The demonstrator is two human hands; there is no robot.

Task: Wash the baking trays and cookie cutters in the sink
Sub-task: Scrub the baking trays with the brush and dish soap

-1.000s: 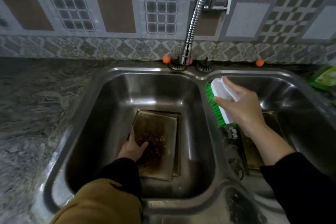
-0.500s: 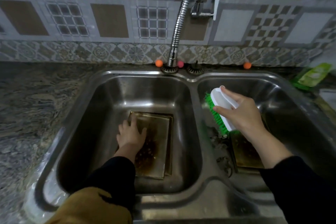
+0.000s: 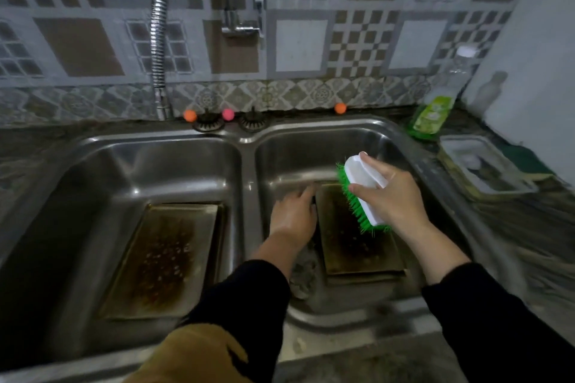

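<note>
A double steel sink [image 3: 247, 162] fills the view. A burnt, stained baking tray [image 3: 165, 255] lies flat in the left basin, stacked on another. A second dark tray [image 3: 357, 246] lies in the right basin. My left hand [image 3: 294, 216] reaches into the right basin with fingers stretched toward that tray's left edge; motion blur hides whether it touches. My right hand [image 3: 393, 196] grips a white scrub brush with green bristles [image 3: 362, 193] just above the right tray. Small metal pieces, perhaps cookie cutters [image 3: 303, 274], lie blurred beside the tray under my left wrist.
A flexible faucet hose [image 3: 158, 40] hangs behind the left basin, and a wall tap [image 3: 239, 25] sits above the divider. A green dish-soap bottle [image 3: 435, 112] and a plastic tub [image 3: 485, 168] stand on the counter at right. Small orange and pink balls [image 3: 189, 115] sit behind the sink.
My left hand left the tray in the left basin and crossed the divider into the right basin. My right hand keeps holding the brush. The camera turned to the right.
</note>
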